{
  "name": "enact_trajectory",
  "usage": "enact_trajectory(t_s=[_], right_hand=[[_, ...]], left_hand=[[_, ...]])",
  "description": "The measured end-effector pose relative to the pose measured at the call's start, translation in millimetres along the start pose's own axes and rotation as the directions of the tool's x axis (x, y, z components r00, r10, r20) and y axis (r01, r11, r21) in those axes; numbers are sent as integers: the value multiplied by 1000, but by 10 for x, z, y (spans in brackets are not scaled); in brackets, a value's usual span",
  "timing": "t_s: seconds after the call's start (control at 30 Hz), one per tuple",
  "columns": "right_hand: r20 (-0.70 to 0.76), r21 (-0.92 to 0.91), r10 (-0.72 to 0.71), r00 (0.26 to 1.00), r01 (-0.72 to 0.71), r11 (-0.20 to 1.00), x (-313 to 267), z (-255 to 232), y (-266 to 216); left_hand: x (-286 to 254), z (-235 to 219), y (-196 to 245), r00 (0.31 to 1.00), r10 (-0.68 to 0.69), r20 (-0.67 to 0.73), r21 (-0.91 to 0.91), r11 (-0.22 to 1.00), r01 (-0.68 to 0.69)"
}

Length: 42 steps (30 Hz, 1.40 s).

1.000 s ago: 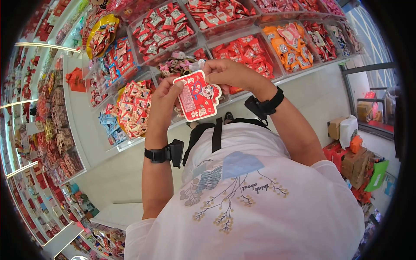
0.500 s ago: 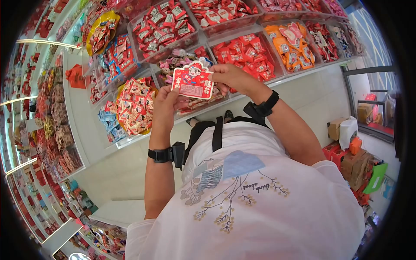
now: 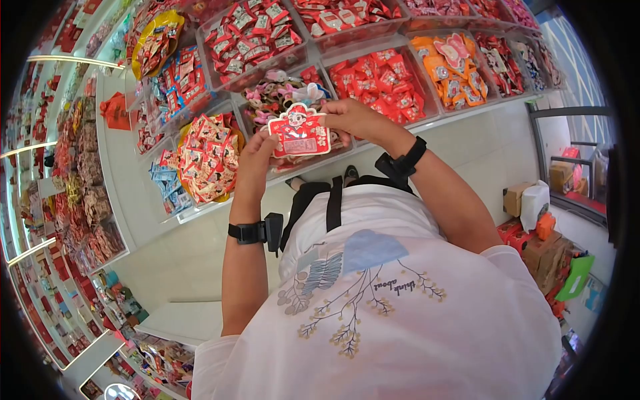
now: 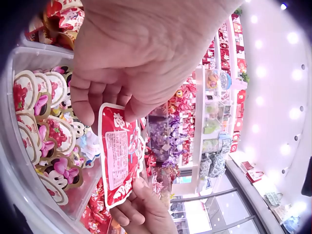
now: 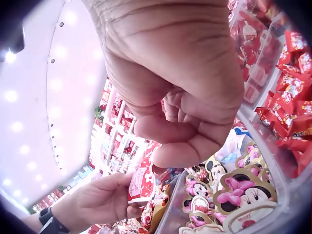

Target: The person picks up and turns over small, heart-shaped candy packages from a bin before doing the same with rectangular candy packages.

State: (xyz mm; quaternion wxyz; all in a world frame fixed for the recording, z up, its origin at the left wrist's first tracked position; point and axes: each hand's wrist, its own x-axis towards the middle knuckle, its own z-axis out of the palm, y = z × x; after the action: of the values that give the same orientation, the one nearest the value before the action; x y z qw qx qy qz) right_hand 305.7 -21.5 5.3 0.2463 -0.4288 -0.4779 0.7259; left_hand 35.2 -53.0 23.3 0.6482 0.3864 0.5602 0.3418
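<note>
Both hands hold a flat red packet (image 3: 298,141) with a white scalloped edge and a cartoon figure in a red hat. My left hand (image 3: 255,159) pinches its left edge between thumb and fingers. At the opposite edge, my right hand (image 3: 363,123) has thumb and finger on it. A pale printed label panel (image 4: 117,158) shows in the left wrist view. Beneath the packet is a clear bin (image 4: 36,53) of Minnie Mouse-shaped packets (image 5: 243,195), partly hidden by the hands and packet.
Around it stand bins of red wrapped sweets (image 3: 383,87) and orange packets (image 3: 450,77). A yellow dish of wrapped sweets (image 3: 210,160) is left of the hands. Cardboard boxes (image 3: 543,253) are stacked on the floor at right. Stocked shelves (image 3: 73,220) line the left.
The packet has been turned from sideways, figure to the right, to upright with the figure on top. Over the last half second it has dropped slightly and tilted in the hands.
</note>
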Motion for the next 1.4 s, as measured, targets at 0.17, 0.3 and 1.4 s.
enact_trajectory(t_s=[0.17, 0.3, 1.4], right_hand=[[-39, -78, -4, 999, 1, 997, 48, -24, 129], [-59, -144, 11, 998, -19, 989, 21, -22, 136], [-143, 136, -295, 945, 314, 940, -315, 138, 111]], left_hand=[[-11, 36, -8, 1000, -2, -10, 2, 1000, 2], [31, 12, -111, 1000, -7, 18, 56, 998, 6], [-254, 173, -59, 677, 686, 268, 622, 413, -665]])
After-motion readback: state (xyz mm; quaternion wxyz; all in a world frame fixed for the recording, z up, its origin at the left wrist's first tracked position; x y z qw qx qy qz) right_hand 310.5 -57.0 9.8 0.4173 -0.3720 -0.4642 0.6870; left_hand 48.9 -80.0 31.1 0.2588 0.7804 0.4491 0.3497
